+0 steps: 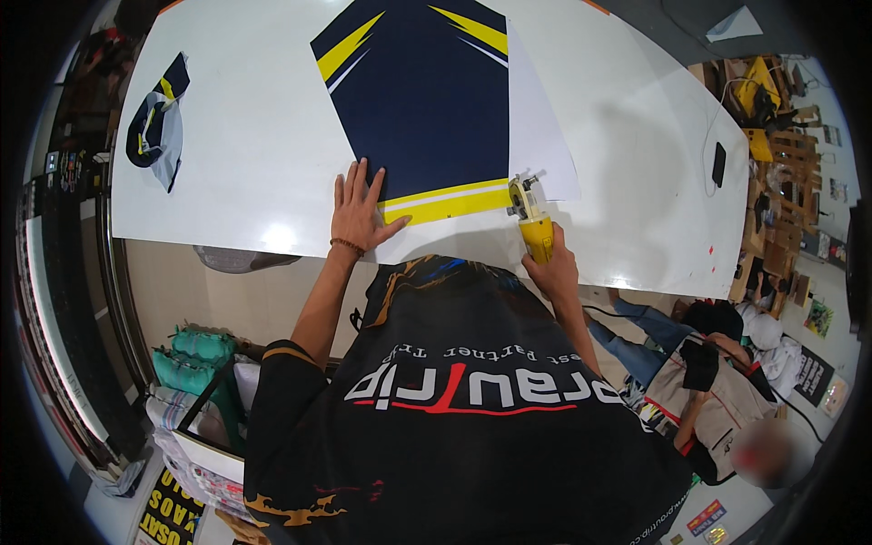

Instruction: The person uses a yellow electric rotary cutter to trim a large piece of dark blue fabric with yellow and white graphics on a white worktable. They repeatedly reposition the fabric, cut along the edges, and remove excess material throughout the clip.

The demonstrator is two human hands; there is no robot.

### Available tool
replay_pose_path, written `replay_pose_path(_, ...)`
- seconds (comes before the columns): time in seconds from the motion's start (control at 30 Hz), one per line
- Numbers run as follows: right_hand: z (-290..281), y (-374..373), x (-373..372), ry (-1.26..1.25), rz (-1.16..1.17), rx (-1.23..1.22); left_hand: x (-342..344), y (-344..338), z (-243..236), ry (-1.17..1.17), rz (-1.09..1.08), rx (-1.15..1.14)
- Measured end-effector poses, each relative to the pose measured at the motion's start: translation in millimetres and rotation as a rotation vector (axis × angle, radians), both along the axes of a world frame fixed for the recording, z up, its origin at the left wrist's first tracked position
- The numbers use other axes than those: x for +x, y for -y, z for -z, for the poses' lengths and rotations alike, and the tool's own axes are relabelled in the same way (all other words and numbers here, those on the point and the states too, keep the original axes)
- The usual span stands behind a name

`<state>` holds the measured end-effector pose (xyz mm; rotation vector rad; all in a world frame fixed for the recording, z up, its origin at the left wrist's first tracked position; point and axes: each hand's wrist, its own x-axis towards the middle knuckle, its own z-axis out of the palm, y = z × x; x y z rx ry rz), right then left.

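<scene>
A dark navy fabric panel (427, 109) with yellow and white stripes lies flat on the white table (263, 118). My left hand (357, 216) rests open at its lower left corner, fingers spread over the edge and the yellow band. In my right hand (556, 268) is a yellow electric fabric cutter (538, 234), gripped by its body. The cutter's metal head stands at the panel's lower right corner; whether the blade touches the cloth I cannot tell. Under the panel's right side, a white sheet (542, 145) sticks out.
Curled navy, yellow and white offcuts (154, 127) lie at the table's left. A small black object (719, 164) is near its right edge, by a thin cable. Behind me at right sits another person (708, 391). Green wrapped bundles (195, 359) stand at lower left.
</scene>
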<state>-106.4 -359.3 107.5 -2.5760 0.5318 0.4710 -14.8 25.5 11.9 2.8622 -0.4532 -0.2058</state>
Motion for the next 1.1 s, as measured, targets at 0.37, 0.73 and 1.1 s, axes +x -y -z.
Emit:
replay_pose_path(0.37, 3, -9, 21, 0.026, 0.052, 0.005, 0, -1, -1, 0.001, -0.003, -0.04)
replay_pose_path(0.73, -4, -15, 61, 0.008, 0.075, 0.027, 0, -1, -4, -0.013, -0.007, -0.046)
replay_pose_path(1.1, -5, -16, 108, 0.028, 0.086, 0.021, 1, -1, -2, -0.049, -0.031, 0.001)
